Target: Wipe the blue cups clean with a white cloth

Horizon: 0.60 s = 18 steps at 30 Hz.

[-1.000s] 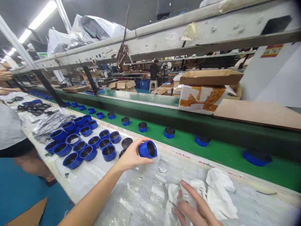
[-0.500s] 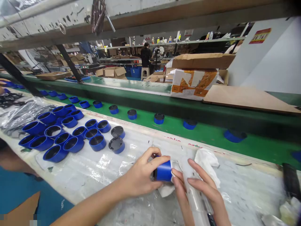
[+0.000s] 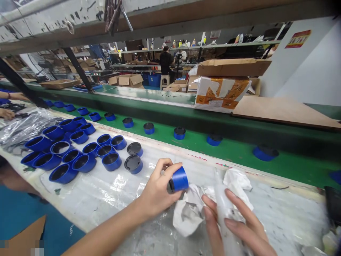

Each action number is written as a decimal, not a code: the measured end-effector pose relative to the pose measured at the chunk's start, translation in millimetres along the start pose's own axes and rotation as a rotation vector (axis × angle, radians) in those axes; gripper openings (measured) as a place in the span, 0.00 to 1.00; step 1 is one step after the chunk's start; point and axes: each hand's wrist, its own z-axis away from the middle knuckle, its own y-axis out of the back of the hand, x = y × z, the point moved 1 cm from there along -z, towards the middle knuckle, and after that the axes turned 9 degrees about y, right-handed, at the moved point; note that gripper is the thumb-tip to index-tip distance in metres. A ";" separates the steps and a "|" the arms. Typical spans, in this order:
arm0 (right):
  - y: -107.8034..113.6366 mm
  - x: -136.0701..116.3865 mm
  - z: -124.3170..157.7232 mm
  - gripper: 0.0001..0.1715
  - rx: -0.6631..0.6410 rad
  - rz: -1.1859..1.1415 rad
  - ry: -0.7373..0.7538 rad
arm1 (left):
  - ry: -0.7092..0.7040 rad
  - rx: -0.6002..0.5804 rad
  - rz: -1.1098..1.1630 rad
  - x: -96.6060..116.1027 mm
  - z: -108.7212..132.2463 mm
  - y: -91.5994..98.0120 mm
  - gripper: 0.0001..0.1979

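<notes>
Now | left hand (image 3: 157, 190) grips blue cap (image 3: 178, 180), axis tilted up-right | right hand (image 3: 234, 227) flat on rag (image 3: 188, 213)

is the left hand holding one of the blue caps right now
Yes, the left hand grips a blue cap above the white cloth.

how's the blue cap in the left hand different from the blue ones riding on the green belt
The held blue cap is tipped on its side, gripped by the left hand above the plastic-covered table; the belt caps sit flat, untouched, spaced in a row on the green conveyor. Both are blue, round, with dark insides or tops.
</notes>
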 end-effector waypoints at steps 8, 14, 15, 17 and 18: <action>-2.5 -6.3 -5.7 0.13 -0.134 0.012 0.054 | -0.314 0.059 -0.152 12.3 14.6 -12.0 0.29; 0.1 -10.9 2.5 0.22 -0.170 -0.113 0.050 | -0.267 0.139 -0.059 14.7 16.7 -7.9 0.29; 0.3 -13.3 4.2 0.20 -0.169 -0.124 0.027 | -0.200 0.129 -0.026 14.0 15.5 -5.8 0.30; -0.9 -20.3 5.7 0.17 -0.143 -0.155 -0.052 | -0.059 0.131 0.036 11.5 12.2 -1.7 0.31; -2.4 -24.6 5.3 0.17 -0.115 -0.174 -0.104 | -0.011 0.135 0.057 9.9 10.5 -0.2 0.31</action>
